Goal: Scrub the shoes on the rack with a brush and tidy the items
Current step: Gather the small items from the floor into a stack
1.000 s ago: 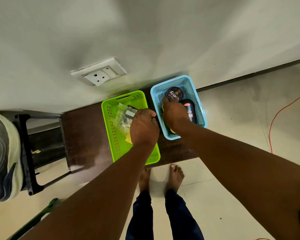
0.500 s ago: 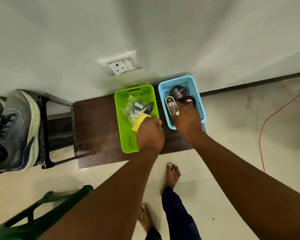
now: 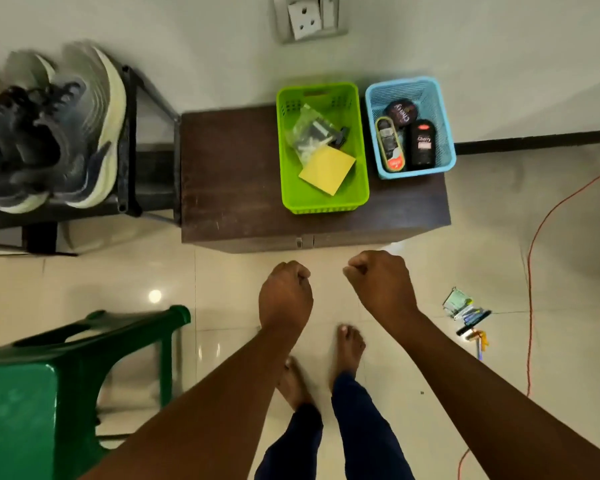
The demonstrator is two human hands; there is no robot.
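Bare top of the dark wooden cabinet [image 3: 229, 174] lies left of the lime-green plastic basket [image 3: 326, 202], which nearly touches the pale-blue mesh basket [image 3: 445, 133] rightward. Left of the cabinet the black metal shoe rack [image 3: 129, 140] abuts; a glossy green plastic stool [image 3: 49, 368] crowds the floor before it.

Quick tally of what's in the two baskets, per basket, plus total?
Green basket: 2 (clear plastic packet, yellow cloth)
Blue basket: 3 (round polish tin, oval shoe-shine sponge, black Cherry bottle)
Total: 5
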